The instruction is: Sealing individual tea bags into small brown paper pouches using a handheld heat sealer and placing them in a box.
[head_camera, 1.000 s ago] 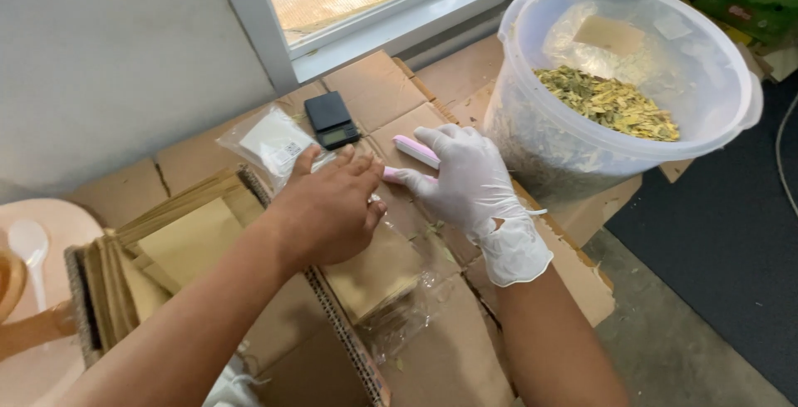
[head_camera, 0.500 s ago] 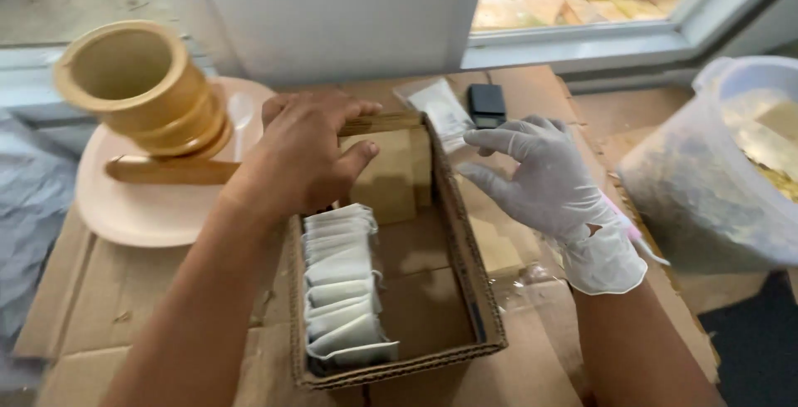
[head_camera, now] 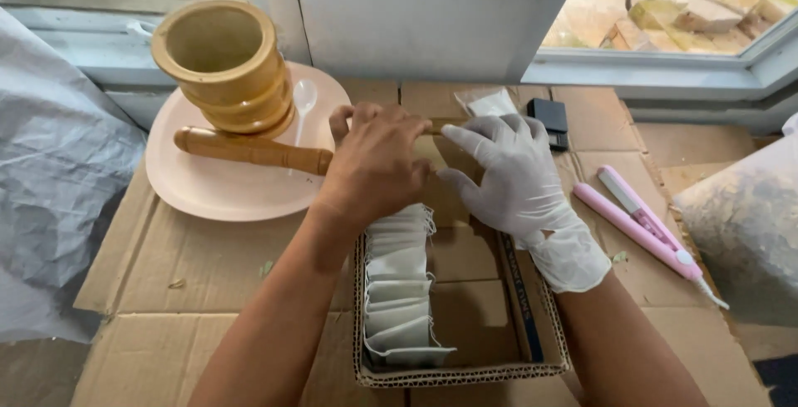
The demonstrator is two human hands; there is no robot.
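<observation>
- I see a shallow cardboard box with raw corrugated walls low in the centre of view, sitting on flattened cardboard sheets that cover the tabletop.
- Inside it, along its 9 o'clock wall, a row of small white sachets stands on edge, packed one behind another; the rest of the box floor is bare brown card.
- My left hand, bare, lies palm down over the box's far end at 12 o'clock, fingers curled over something there; I cannot tell what the grip holds, since the hand hides it.
- My right hand, in a white glove, sits just beside the left at its 3 o'clock, fingers spread and bent over the same far end; its grip is loose and I cannot tell whether it closes on anything.
- The sachets begin right under the left wrist and run toward 6 o'clock, away from both grips.
- At 10 o'clock from the hands a wooden mortar and pestle rest on a pale pink plate, with a white plastic spoon beside the mortar.
- At 3 o'clock of the gloved hand lies a pink heat sealer; at 1 o'clock, a small black scale.
</observation>
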